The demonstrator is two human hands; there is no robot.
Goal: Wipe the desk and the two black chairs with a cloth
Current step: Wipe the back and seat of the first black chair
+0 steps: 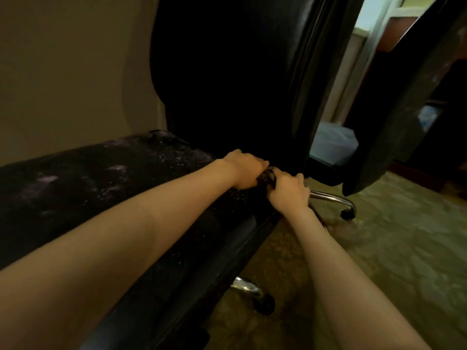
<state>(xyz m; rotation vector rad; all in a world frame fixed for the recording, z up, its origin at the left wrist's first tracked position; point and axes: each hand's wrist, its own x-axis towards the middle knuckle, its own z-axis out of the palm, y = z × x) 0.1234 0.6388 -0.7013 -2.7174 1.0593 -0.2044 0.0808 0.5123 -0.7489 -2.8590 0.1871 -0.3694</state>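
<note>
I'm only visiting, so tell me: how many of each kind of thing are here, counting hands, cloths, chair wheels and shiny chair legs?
Hands: 2, the left hand and the right hand, both gripping the cloth
Cloth: 1, the dark cloth
Wheels: 2, the near wheel and the far wheel
Chrome legs: 2, the near chrome leg and the far chrome leg
Total: 7

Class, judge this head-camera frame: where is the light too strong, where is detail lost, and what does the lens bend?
Head view: dim, the black chair back crushed to near-featureless black; the bright opening top right blown out. Head view: glare on the chrome leg; the wall bows at its edge from the wide lens. Head view: the cloth gripped by left hand and right hand is barely readable.
</note>
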